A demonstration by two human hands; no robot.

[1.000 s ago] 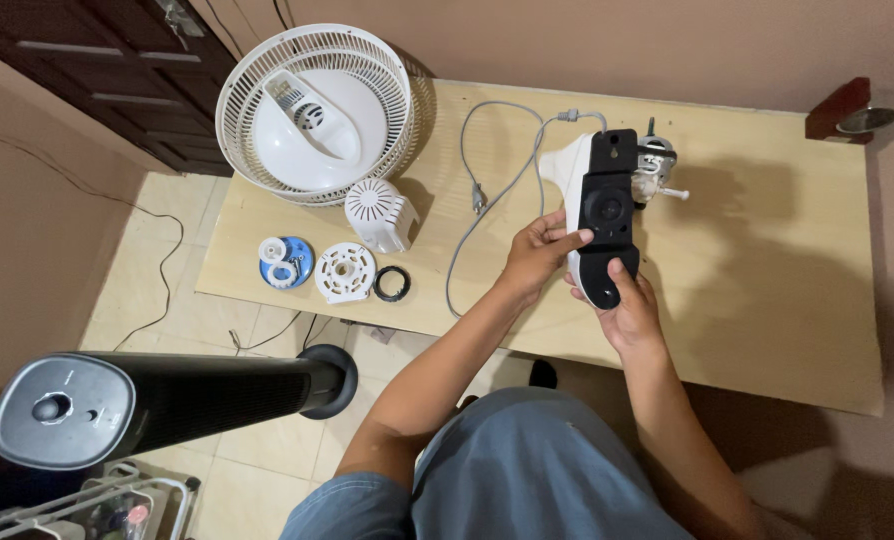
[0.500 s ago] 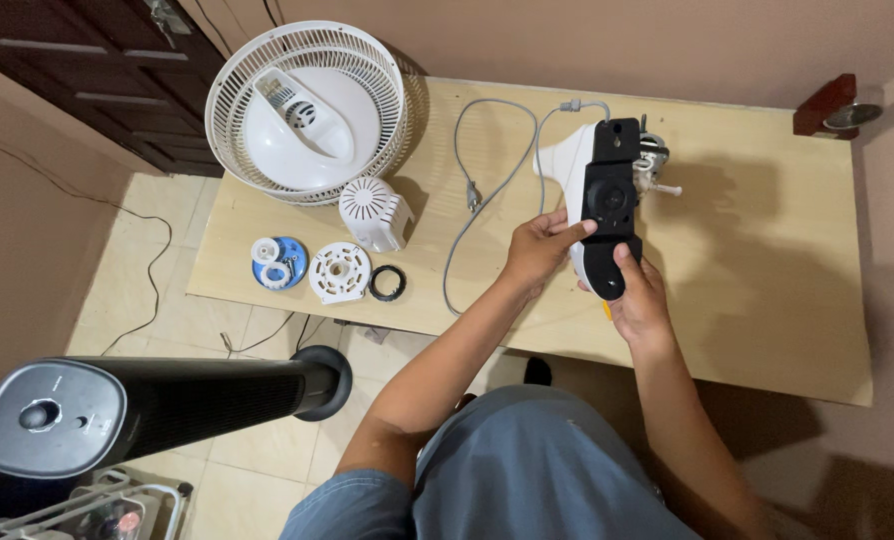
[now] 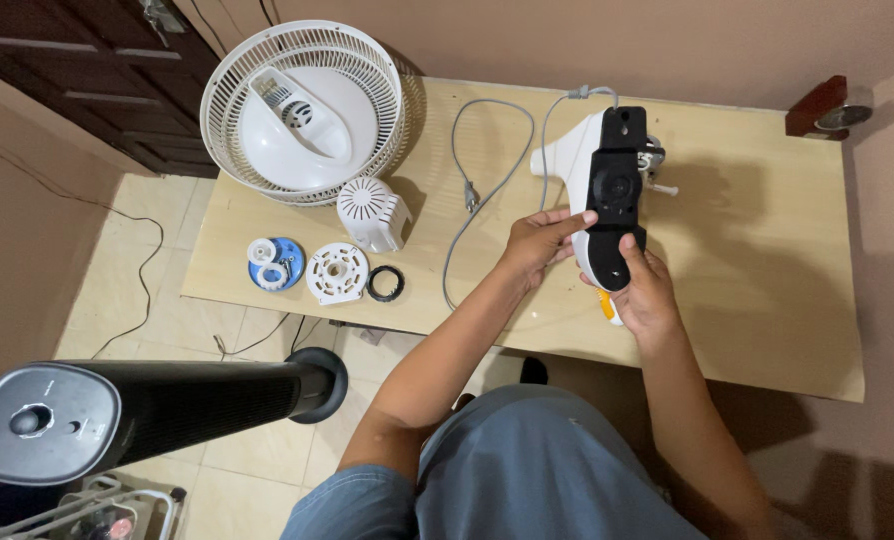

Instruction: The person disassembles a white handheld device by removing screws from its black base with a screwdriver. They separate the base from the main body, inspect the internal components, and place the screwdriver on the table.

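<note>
Both hands hold a fan body over the desk [image 3: 767, 300].

Far left of the grip lies the fan guard [image 3: 307, 110]. The fan body [image 3: 607, 190] stands between the hands: left hand [image 3: 539, 240] clasps its side, right hand [image 3: 645, 295] grasps its lower end. A grey cable [image 3: 487, 180] lies just left.

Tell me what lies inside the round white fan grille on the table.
Inside the fan grille lies a white fan blade piece. Whatever is beneath that piece stays covered.

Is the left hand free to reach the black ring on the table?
Probably not yet: the left hand is gripping the fan body. The path to the black ring looks clear otherwise.
</note>
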